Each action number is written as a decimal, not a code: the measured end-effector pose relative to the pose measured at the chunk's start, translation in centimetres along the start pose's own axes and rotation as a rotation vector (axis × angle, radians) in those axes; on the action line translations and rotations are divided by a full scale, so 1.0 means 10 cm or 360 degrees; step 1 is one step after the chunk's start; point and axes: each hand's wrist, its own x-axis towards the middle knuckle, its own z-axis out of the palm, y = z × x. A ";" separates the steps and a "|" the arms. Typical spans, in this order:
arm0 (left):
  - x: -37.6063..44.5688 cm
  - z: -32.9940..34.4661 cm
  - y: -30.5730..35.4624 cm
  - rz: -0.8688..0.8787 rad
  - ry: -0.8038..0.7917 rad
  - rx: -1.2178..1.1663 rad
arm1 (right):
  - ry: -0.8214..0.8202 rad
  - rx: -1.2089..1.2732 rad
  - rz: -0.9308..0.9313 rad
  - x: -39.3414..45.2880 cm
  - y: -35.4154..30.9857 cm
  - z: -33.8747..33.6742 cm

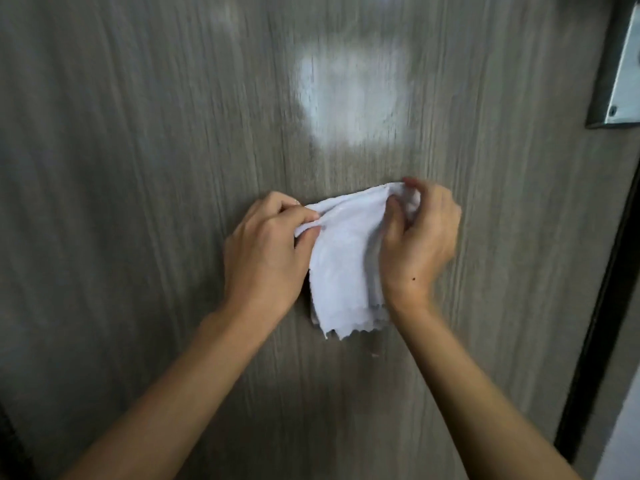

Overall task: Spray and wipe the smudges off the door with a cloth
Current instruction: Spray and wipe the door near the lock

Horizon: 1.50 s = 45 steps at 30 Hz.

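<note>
A grey wood-grain door [138,168] fills the view. A whitish smudge [349,98] sits on it above my hands, with a fainter pale patch [225,19] higher up to the left. A white cloth [343,265] with a scalloped edge hangs folded between my hands, in front of the door. My left hand [266,251] pinches its upper left corner. My right hand [419,244] grips its upper right corner, fingers curled into the fabric. No spray bottle is in view.
A metal lock plate [623,81] is mounted at the door's upper right. The door's dark edge [602,306] runs down the right side, with a pale wall strip [623,445] beyond it.
</note>
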 end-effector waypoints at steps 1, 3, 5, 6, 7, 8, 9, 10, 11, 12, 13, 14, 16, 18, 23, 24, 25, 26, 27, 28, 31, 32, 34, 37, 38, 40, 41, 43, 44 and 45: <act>0.07 0.00 -0.02 0.0084 0.0022 0.0146 | 0.0084 -0.0093 -0.0087 -0.01 -0.02 0.07; 0.15 -0.03 -0.08 0.0265 0.0051 0.0328 | 0.0176 -0.0048 -0.0031 -0.03 0.01 0.16; 0.17 -0.07 -0.13 0.0412 0.0049 0.0430 | 0.0126 0.0070 -0.0100 -0.04 0.09 0.19; 0.18 -0.10 -0.15 0.0468 0.0047 0.0461 | 0.0093 -0.0007 -0.0371 -0.04 0.16 0.18; 0.19 -0.11 -0.15 0.0509 0.0046 0.0480 | 0.0041 -0.0075 -0.0625 -0.06 0.21 0.17; 0.20 -0.12 -0.16 0.0538 0.0051 0.0498 | 0.0011 -0.0151 -0.0821 -0.05 0.27 0.16; 0.19 -0.12 -0.16 0.0556 0.0057 0.0517 | 0.0005 -0.0202 -0.0860 -0.04 0.30 0.16; 0.18 -0.11 -0.17 0.0563 0.0066 0.0538 | 0.0014 -0.0222 -0.0846 -0.05 0.30 0.16; 0.16 -0.10 -0.18 0.0563 0.0078 0.0564 | 0.0019 -0.0268 -0.0852 -0.05 0.26 0.15; 0.15 -0.09 -0.18 0.0557 0.0086 0.0593 | -0.0002 -0.0311 -0.0849 -0.05 0.24 0.15; 0.14 -0.08 -0.18 0.0544 0.0090 0.0621 | -0.0054 -0.0335 -0.0845 -0.04 0.23 0.15; 0.13 -0.07 -0.17 0.0529 0.0088 0.0652 | -0.0135 -0.0339 -0.0839 -0.02 0.21 0.13; 0.12 -0.06 -0.14 0.0501 0.0086 0.0706 | -0.0241 -0.0414 -0.0789 -0.09 0.21 0.12; 0.13 -0.06 -0.09 0.0512 0.0074 0.0709 | -0.0343 -0.0546 -0.0707 -0.33 0.23 0.10; 0.36 -0.25 -0.27 0.0737 0.0036 0.0578 | -0.0508 -0.0728 -0.0582 -0.64 0.18 0.23; 0.46 -0.33 -0.34 0.0760 0.0036 0.0629 | -0.0499 -0.0716 -0.0628 -0.53 0.15 0.27; 0.57 -0.41 -0.41 0.0769 0.0052 0.0700 | -0.0497 -0.0704 -0.0692 -0.36 0.09 0.30; 0.67 -0.49 -0.48 0.0768 0.0074 0.0779 | -0.0489 -0.0691 -0.0742 -0.14 0.01 0.34; 0.77 -0.57 -0.54 0.0757 0.0100 0.0849 | -0.0472 -0.0682 -0.0768 0.11 -0.09 0.40; 0.85 -0.64 -0.60 0.0735 0.0130 0.0894 | -0.0445 -0.0681 -0.0773 0.37 -0.19 0.47; 1.01 -0.77 -0.75 0.0655 0.0226 0.0866 | -0.0370 -0.0685 -0.0701 1.00 -0.48 0.64; 1.04 -0.79 -0.78 0.0636 0.0245 0.0828 | -0.0353 -0.0695 -0.0672 1.09 -0.54 0.68; 1.05 -0.78 -0.82 0.0636 0.0270 0.0765 | -0.0310 -0.0700 -0.0630 1.10 -0.57 0.71; 1.04 -0.75 -0.84 0.0723 0.0320 0.0723 | -0.0308 -0.0686 -0.0737 0.81 -0.47 0.65; 1.04 -0.75 -0.84 0.0746 0.0323 0.0711 | -0.0327 -0.0677 -0.0819 0.64 -0.39 0.61; 1.04 -0.75 -0.85 0.0770 0.0332 0.0695 | -0.0404 -0.0634 -0.0989 0.14 -0.16 0.49; 1.04 -0.75 -0.85 0.0781 0.0333 0.0706 | -0.0476 -0.0631 -0.1075 -0.17 -0.01 0.40; 1.02 -0.74 -0.85 0.0817 0.0338 0.0767 | -0.0697 -0.0691 -0.1307 -0.81 0.36 0.18; 1.02 -0.74 -0.85 0.0836 0.0347 0.0796 | -0.0826 -0.0754 -0.1478 -1.08 0.57 0.04; 1.02 -0.74 -0.86 0.0850 0.0359 0.0818 | -0.0956 -0.0826 -0.1668 -1.27 0.79 -0.10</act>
